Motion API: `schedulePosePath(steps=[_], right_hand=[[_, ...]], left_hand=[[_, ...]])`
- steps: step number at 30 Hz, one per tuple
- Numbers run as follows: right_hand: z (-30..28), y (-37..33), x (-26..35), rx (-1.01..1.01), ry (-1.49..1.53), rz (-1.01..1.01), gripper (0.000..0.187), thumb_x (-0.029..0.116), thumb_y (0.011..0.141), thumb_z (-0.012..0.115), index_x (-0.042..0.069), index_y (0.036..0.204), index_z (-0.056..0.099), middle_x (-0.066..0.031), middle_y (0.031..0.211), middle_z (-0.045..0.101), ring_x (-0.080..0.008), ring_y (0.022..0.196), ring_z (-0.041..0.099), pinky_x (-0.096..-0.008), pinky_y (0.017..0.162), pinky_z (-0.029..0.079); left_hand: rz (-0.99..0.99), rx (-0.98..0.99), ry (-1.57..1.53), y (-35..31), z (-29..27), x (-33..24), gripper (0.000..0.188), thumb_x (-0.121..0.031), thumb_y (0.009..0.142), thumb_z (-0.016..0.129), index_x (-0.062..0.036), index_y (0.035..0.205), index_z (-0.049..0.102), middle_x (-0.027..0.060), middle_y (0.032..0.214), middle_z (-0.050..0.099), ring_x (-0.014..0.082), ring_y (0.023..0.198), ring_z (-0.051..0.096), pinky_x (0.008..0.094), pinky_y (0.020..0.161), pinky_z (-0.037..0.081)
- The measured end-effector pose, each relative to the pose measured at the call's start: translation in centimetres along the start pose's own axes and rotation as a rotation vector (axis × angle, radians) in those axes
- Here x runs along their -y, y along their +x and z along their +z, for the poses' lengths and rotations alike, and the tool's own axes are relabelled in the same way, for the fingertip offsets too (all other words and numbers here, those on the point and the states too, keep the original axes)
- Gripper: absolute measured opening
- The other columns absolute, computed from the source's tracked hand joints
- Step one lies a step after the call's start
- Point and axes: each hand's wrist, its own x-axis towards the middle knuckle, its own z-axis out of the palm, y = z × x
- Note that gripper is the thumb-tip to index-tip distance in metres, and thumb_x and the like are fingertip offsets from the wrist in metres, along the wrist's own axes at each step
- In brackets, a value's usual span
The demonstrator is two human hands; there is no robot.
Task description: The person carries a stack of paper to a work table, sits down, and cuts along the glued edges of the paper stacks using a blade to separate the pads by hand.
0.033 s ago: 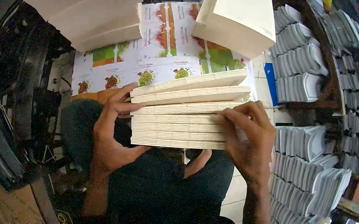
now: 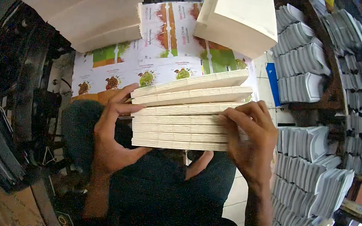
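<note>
Above my lap is a stack of cream, sewn book blocks (image 2: 178, 132), their ridged spines turned toward me. The lower blocks lie tightly together, while the upper ones fan apart and slant up to the right. My left hand (image 2: 113, 135) is wrapped round the stack's left end, with fingers among the upper blocks and the thumb under the bottom corner. At the right end, my right hand (image 2: 252, 141) is closed, thumb and fingers pinching the edge of the middle blocks. Its lower fingers are blurred and partly hidden.
Behind the stack, printed sheets (image 2: 145, 55) cover a work surface. A tall cream paper stack (image 2: 88, 8) stands at far left, another cream block pile (image 2: 241, 16) at far right. Bundled grey-white papers (image 2: 304, 144) line the right side; dark stacked sheets (image 2: 0, 146) sit at left.
</note>
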Motion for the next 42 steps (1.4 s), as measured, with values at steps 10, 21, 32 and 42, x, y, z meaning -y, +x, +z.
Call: schedulePosePath(steps=[10,21,32,42], right_hand=[[0.2,0.2,2.0,-0.263,0.191,0.055,0.027,-0.009,0.079,0.069,0.009,0.099,0.071,-0.0077,0.099,0.071,-0.0251,0.091,0.067,-0.0323,0.075,0.054],[-0.3,-1.9,1.6,-0.062,0.116,0.186,0.023,0.003,0.083,0.084,0.003,0.106,0.076,-0.0099,0.094,0.07,-0.0183,0.082,0.068,-0.0302,0.071,0.052],[1.1,-1.5,2.5,-0.011,-0.037,0.102,0.018,-0.006,0.083,0.075,0.002,0.1,0.071,-0.0118,0.093,0.064,-0.0292,0.085,0.066,-0.0345,0.075,0.052],[-0.9,-6.7,0.1,-0.116,-0.145,-0.102,0.045,0.03,0.098,0.072,-0.005,0.124,0.065,-0.0213,0.114,0.073,-0.0346,0.108,0.07,-0.0452,0.096,0.053]], left_hand=[[0.073,-0.059,0.034,-0.1,0.4,0.1,0.07,-0.018,0.062,0.1,-0.0024,0.119,0.062,0.0258,0.145,0.059,0.0386,0.134,0.06,0.0456,0.108,0.051],[0.11,-0.052,0.046,0.3,0.1,0.1,0.069,-0.016,0.063,0.1,-0.0034,0.119,0.061,0.0249,0.146,0.059,0.039,0.135,0.059,0.0463,0.109,0.051],[0.099,-0.06,0.036,0.0,0.6,0.0,0.068,-0.018,0.064,0.099,-0.0027,0.119,0.061,0.0245,0.146,0.059,0.0377,0.131,0.062,0.0441,0.105,0.054],[0.094,-0.089,0.009,0.2,0.7,0.1,0.068,-0.018,0.064,0.099,-0.0034,0.118,0.062,0.0252,0.145,0.059,0.0395,0.133,0.06,0.0468,0.11,0.05]])
